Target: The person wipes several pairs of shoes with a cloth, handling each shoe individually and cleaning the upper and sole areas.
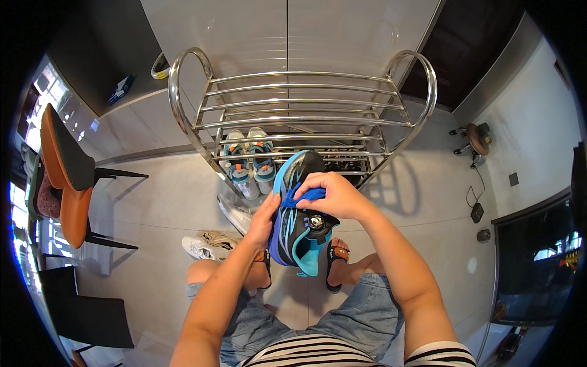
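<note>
A black sneaker with light-blue and purple trim is held up in front of me, its toe pointing away. On its upper sits a round dial, and the turquoise lining shows at the heel opening. My left hand grips the shoe along the sole's left edge. My right hand pinches a blue cloth and presses it against the side of the upper. Part of the cloth is hidden under my fingers.
A chrome shoe rack stands ahead, with white-and-teal sneakers on its lower tier. White shoes lie on the floor to the left, near my feet. An orange chair stands further left; a small wheeled stool is at the right wall.
</note>
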Tool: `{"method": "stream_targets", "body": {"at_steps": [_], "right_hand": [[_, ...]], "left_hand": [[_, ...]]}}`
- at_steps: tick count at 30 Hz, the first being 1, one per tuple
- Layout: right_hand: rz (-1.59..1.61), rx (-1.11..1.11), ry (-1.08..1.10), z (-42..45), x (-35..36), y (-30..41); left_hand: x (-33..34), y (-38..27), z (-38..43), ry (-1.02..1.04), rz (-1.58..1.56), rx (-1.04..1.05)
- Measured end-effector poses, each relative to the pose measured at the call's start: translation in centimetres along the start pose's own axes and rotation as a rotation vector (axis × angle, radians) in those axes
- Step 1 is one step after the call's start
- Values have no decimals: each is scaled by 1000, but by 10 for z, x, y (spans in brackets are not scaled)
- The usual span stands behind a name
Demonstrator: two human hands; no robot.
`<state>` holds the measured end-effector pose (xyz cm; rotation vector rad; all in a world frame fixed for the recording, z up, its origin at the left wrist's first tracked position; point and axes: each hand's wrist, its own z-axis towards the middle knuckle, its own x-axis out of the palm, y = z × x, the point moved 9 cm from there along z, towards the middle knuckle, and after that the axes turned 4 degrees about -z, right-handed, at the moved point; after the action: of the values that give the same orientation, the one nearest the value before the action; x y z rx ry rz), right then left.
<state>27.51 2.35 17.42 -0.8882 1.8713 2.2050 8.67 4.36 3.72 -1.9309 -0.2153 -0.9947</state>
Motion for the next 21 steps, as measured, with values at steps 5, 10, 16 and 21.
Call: {"method": "stream_targets", "body": {"at_steps": [5,10,16,21], "right_hand": [[211,-39,-117,11,-14,-3],[-37,-17,-755,7,-104,-28],[-91,-2,-395,14,-21,-21],[329,-15,-89,13,-22,-10]], "left_hand": [[8,-7,-4,51,304,84],[4,2,4,22,130,-24],[-2,2,6,-22,90,19],[-14,-4,7,-60,136,55]]}}
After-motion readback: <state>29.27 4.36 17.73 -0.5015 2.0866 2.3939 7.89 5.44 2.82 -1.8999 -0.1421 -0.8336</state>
